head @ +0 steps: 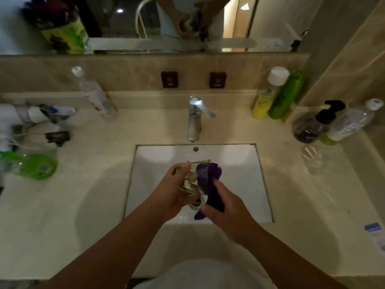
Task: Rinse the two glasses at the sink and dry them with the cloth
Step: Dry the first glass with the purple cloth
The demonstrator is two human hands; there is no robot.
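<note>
Over the white sink [245,163] my left hand [170,192] grips a clear glass [193,176], tilted with its mouth pointing away and to the right. My right hand [225,209] is closed around a purple cloth [210,180], and part of the cloth is pushed into the glass's mouth. A second clear glass [312,159] stands upright on the counter to the right of the sink, apart from both hands. The chrome tap [194,117] is behind the sink; I see no water running.
Beige counter [83,205] surrounds the sink. Yellow and green bottles [277,99], a black pump bottle [312,126] and a clear bottle [350,122] crowd the back right. A clear bottle [95,94] and toiletries [35,132] sit left. A mirror [145,21] is above.
</note>
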